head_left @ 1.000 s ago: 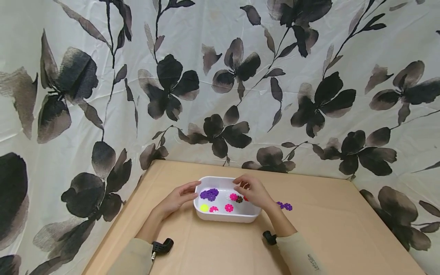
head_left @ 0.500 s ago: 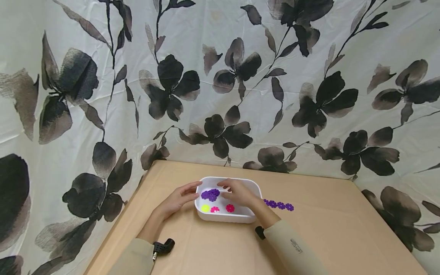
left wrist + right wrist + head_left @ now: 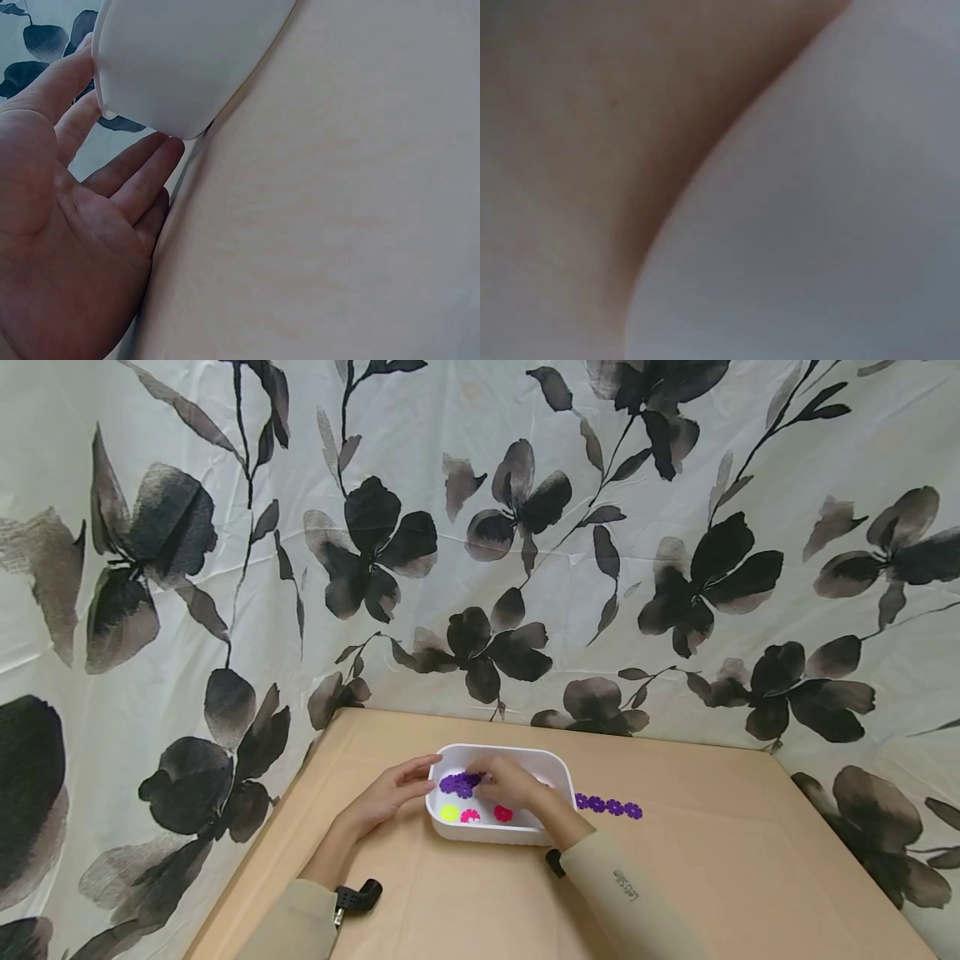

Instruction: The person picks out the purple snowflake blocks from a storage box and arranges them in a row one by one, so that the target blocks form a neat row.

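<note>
A white plastic tray (image 3: 487, 834) stands on the table. My left hand (image 3: 390, 792) rests against its left end, fingers fairly straight; in the left wrist view the fingertips touch the outer wall and rim. My right hand (image 3: 512, 782) reaches into the tray, its thumb and fingertips together at a pile of purple flower-shaped discs (image 3: 453, 786), pinching a purple disc mostly hidden by the fingers. In front of the pile lie a yellow disc (image 3: 450, 812) and pink discs (image 3: 503, 813). The right hand covers part of the tray's contents. Only blurred pale surfaces fill the right wrist view.
Several purple discs in a row (image 3: 614, 807) lie on the tan tabletop (image 3: 480, 893), right of the tray. A white cloth with dark flowers (image 3: 480, 568) hangs behind the table. Black wrist devices (image 3: 358, 897) sit at both wrists.
My right hand has moved left across the tray to the purple pile, and its fingers have drawn together. More of the purple row shows past the right forearm. My left hand stays put.
</note>
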The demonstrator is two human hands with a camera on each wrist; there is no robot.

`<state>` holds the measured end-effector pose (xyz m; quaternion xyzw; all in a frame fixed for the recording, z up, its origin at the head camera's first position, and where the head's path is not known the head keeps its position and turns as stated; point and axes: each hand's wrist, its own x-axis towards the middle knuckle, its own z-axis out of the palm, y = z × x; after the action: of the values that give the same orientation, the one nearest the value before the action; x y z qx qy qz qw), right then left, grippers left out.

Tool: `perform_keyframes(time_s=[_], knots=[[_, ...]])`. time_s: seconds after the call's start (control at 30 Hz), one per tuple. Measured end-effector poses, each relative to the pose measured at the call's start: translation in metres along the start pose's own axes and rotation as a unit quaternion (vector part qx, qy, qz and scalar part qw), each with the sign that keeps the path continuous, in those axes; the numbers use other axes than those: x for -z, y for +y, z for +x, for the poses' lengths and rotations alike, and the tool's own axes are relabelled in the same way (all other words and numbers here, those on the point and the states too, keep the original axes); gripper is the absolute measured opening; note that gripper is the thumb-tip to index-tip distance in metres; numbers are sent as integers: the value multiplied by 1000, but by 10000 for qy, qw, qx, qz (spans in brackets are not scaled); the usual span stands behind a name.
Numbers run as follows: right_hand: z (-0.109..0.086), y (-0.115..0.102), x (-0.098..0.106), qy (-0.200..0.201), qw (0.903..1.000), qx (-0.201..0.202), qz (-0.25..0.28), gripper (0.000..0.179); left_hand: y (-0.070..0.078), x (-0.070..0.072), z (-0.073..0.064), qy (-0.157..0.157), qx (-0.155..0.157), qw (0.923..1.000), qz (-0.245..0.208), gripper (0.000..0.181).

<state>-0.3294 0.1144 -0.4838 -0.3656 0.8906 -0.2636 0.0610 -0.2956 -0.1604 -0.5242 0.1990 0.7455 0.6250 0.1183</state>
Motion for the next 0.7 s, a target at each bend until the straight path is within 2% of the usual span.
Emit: perform_keyframes(time_s=[0.27,0.7], knots=[[-2,3,-3,380,9975,-130,-579,18,0,-1,1,21,40,10000,11,59],[2,-2,-6,559,9931,50,-1028,10,0,-1,1,10,50,10000,-23,61]])
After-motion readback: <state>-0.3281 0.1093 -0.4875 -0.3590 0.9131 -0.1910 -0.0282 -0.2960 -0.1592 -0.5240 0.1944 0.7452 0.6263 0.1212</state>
